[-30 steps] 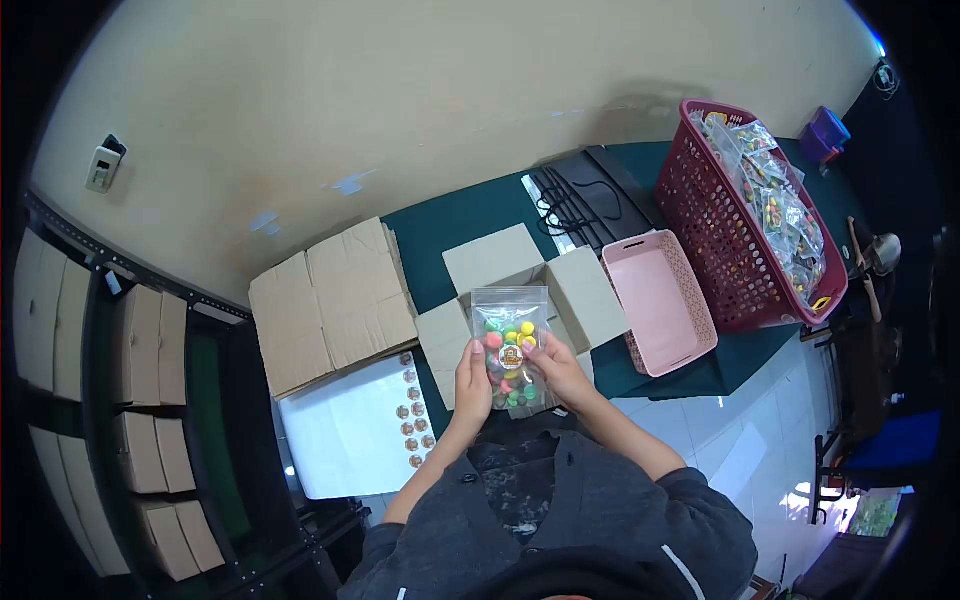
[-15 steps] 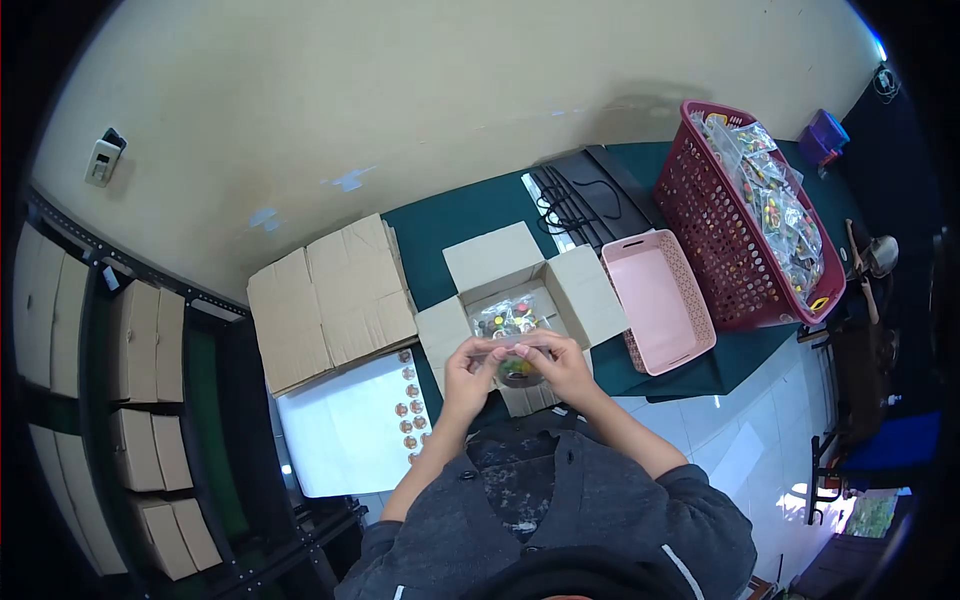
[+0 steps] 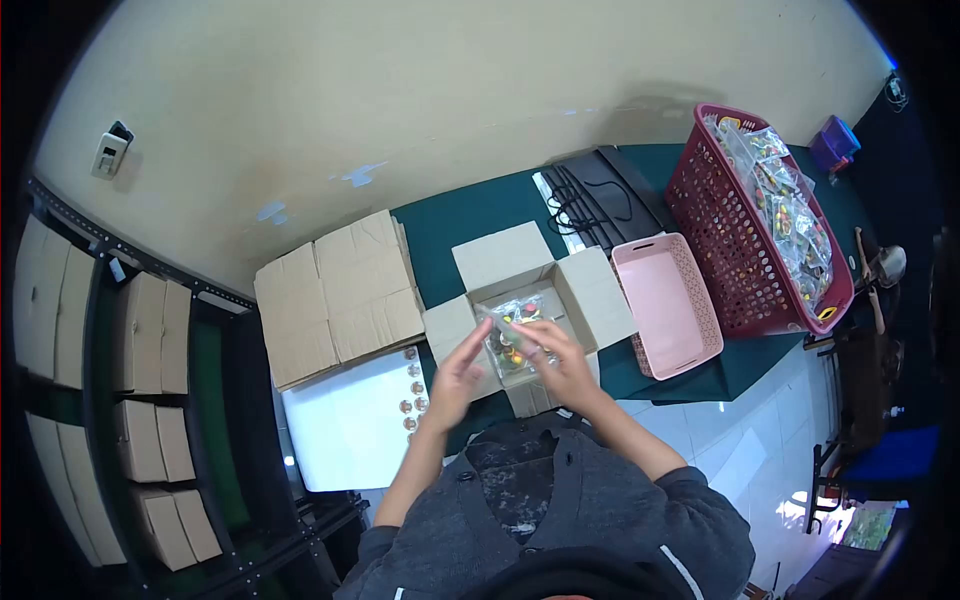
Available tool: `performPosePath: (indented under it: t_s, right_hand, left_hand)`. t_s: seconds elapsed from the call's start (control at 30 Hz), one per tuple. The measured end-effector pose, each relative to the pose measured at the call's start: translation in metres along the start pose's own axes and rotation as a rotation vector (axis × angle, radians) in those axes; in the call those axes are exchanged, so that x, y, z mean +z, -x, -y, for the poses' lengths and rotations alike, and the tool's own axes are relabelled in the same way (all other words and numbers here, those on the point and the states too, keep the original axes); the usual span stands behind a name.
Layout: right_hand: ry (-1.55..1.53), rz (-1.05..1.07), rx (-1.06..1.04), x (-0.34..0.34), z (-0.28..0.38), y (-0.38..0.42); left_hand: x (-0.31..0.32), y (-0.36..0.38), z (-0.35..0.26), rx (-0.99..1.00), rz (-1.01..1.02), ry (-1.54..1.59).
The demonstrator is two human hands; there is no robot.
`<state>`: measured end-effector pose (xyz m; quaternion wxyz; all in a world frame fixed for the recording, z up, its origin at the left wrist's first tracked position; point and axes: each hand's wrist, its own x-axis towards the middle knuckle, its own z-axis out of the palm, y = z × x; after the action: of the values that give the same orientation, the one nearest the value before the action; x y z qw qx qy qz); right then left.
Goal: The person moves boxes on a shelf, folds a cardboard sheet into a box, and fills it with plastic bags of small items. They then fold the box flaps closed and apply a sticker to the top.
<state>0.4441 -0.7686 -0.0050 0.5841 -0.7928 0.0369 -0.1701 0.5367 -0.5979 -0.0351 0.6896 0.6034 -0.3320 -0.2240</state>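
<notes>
An opened cardboard box (image 3: 597, 298) stands in front of me, its flaps folded outward. Inside lie clear plastic bags of small colourful pieces (image 3: 508, 354), too small to make out singly. My left hand (image 3: 456, 380) is at the box's near left, fingers stretched out and holding nothing. Over the near part of the box is my right hand (image 3: 562, 368), its fingers extended across the top of a bag. Whether those fingertips touch the plastic is hard to tell.
Flattened cardboard boxes (image 3: 340, 295) are stacked at the left, beside a white sheet with round stickers (image 3: 405, 407). To the right are a pink basket (image 3: 665, 305) and a tall maroon basket (image 3: 725, 220) full of filled bags. Behind lie black straps (image 3: 580, 200). Shelves hold boxes (image 3: 160, 440).
My hands were pinching the top edge of a clear bag together over the box. Now they have parted, fingers straightened, and the bag sits lower in the box. The view shifted slightly.
</notes>
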Motion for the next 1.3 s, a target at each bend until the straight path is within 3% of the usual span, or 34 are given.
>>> performPosePath:
  t_s: [0.1, 0.13, 0.17, 0.2, 0.23, 0.3, 0.33, 0.47, 0.53, 0.8, 0.87, 0.97, 1.0, 1.03, 1.1, 1.13, 1.23, 1.27, 1.3]
  right_hand:
    - [0.054, 0.098, -0.052, 0.013, 0.002, -0.001]
    - [0.108, -0.010, -0.071, 0.016, -0.001, -0.002]
    - [0.163, -0.117, -0.088, 0.019, -0.002, -0.002]
    - [0.110, -0.377, -0.042, 0.028, 0.000, -0.005]
    - [0.111, -0.375, -0.039, 0.025, -0.002, -0.006]
    - [0.068, -0.166, -0.022, 0.012, -0.010, -0.012]
    - [-0.104, 0.002, 0.026, 0.008, -0.015, -0.012]
    - [-0.341, 0.096, 0.208, -0.006, -0.008, -0.010]
    - [-0.330, 0.216, 0.193, -0.015, -0.008, -0.011]
    - [-0.257, 0.396, 0.141, -0.038, -0.008, -0.009]
    - [-0.781, 0.281, 0.343, -0.039, -0.012, -0.009]
    - [-0.608, 0.391, 0.364, -0.030, -0.035, -0.010]
    - [-0.623, 0.453, 0.637, -0.028, -0.058, 0.001]
    - [-0.754, 0.464, 0.707, -0.019, -0.062, 0.006]
    - [-0.951, 0.768, 0.467, -0.013, -0.057, 0.006]
    - [-1.083, 0.728, 0.485, -0.012, -0.052, 0.009]
    - [-1.056, 0.560, 0.609, -0.032, -0.064, 0.012]
    - [-0.933, 0.449, 0.585, -0.046, -0.063, 0.008]
    - [-0.856, 0.183, 0.575, -0.050, -0.051, 0.004]
  left_hand:
    - [0.035, 0.002, -0.015, -0.002, -0.103, 0.113]
    - [0.043, 0.003, -0.019, -0.069, -0.232, 0.217]
    - [0.041, 0.005, -0.016, -0.072, -0.233, 0.217]
    - [0.037, 0.007, -0.012, -0.161, -0.222, 0.168]
    - [0.035, 0.008, -0.007, -0.249, -0.210, 0.118]
    - [0.032, 0.008, 0.000, -0.246, -0.229, 0.111]
    - [0.031, 0.007, 0.000, -0.243, -0.244, 0.102]
    - [0.020, 0.007, -0.022, -0.203, -0.099, 0.115]
    - [0.013, 0.009, -0.027, -0.133, 0.013, -0.097]
    - [0.017, 0.002, -0.029, -0.085, -0.234, -0.209]
    - [0.017, -0.004, -0.032, -0.078, -0.201, 0.046]
    - [0.014, -0.005, -0.010, -0.057, -0.197, 0.261]
    - [0.016, -0.008, -0.006, -0.058, -0.185, 0.362]
    - [0.015, -0.009, 0.002, -0.059, -0.178, 0.365]
    - [0.013, -0.016, 0.014, -0.114, -0.082, 0.609]
    - [0.016, -0.020, 0.016, -0.111, -0.079, 0.614]
    - [0.029, -0.037, 0.019, -0.103, -0.072, 0.515]
    - [0.033, -0.044, 0.021, -0.101, -0.126, 0.402]
    - [0.037, -0.049, 0.023, -0.100, -0.182, 0.291]
